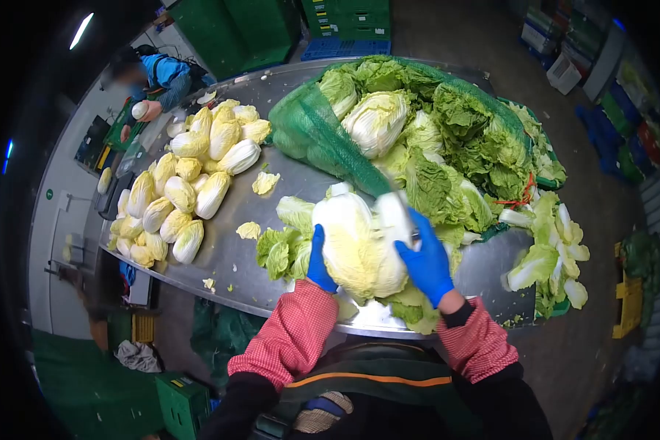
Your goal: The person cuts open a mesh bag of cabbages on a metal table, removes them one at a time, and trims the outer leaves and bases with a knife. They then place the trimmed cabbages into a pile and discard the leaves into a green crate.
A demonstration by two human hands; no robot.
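We see both hands in blue gloves on one big cabbage that lies at the near edge of the steel table, right in front of the person. The left hand comes in from below with the red checked sleeve bent at the elbow; its fingers wrap up the cabbage's left flank, closed on it. The right hand reaches in from the other side, the wrist angled inward, and grips the top right of the cabbage, where a pale outer leaf stands up from the head (whether the hand also holds a tool there, we cannot tell, as the spot is blurred).

Loose green leaves lie under and just left of the cabbage, and more trimmings lie at its right on the table's edge. Behind it, a green net sack sags open over a heap of untrimmed cabbages, which crowds the far right of the table. On the left lies a pile of trimmed yellow cabbages, well apart from the hands, with a few scraps between. At the far end of the table, another person in a blue top bends over the work.
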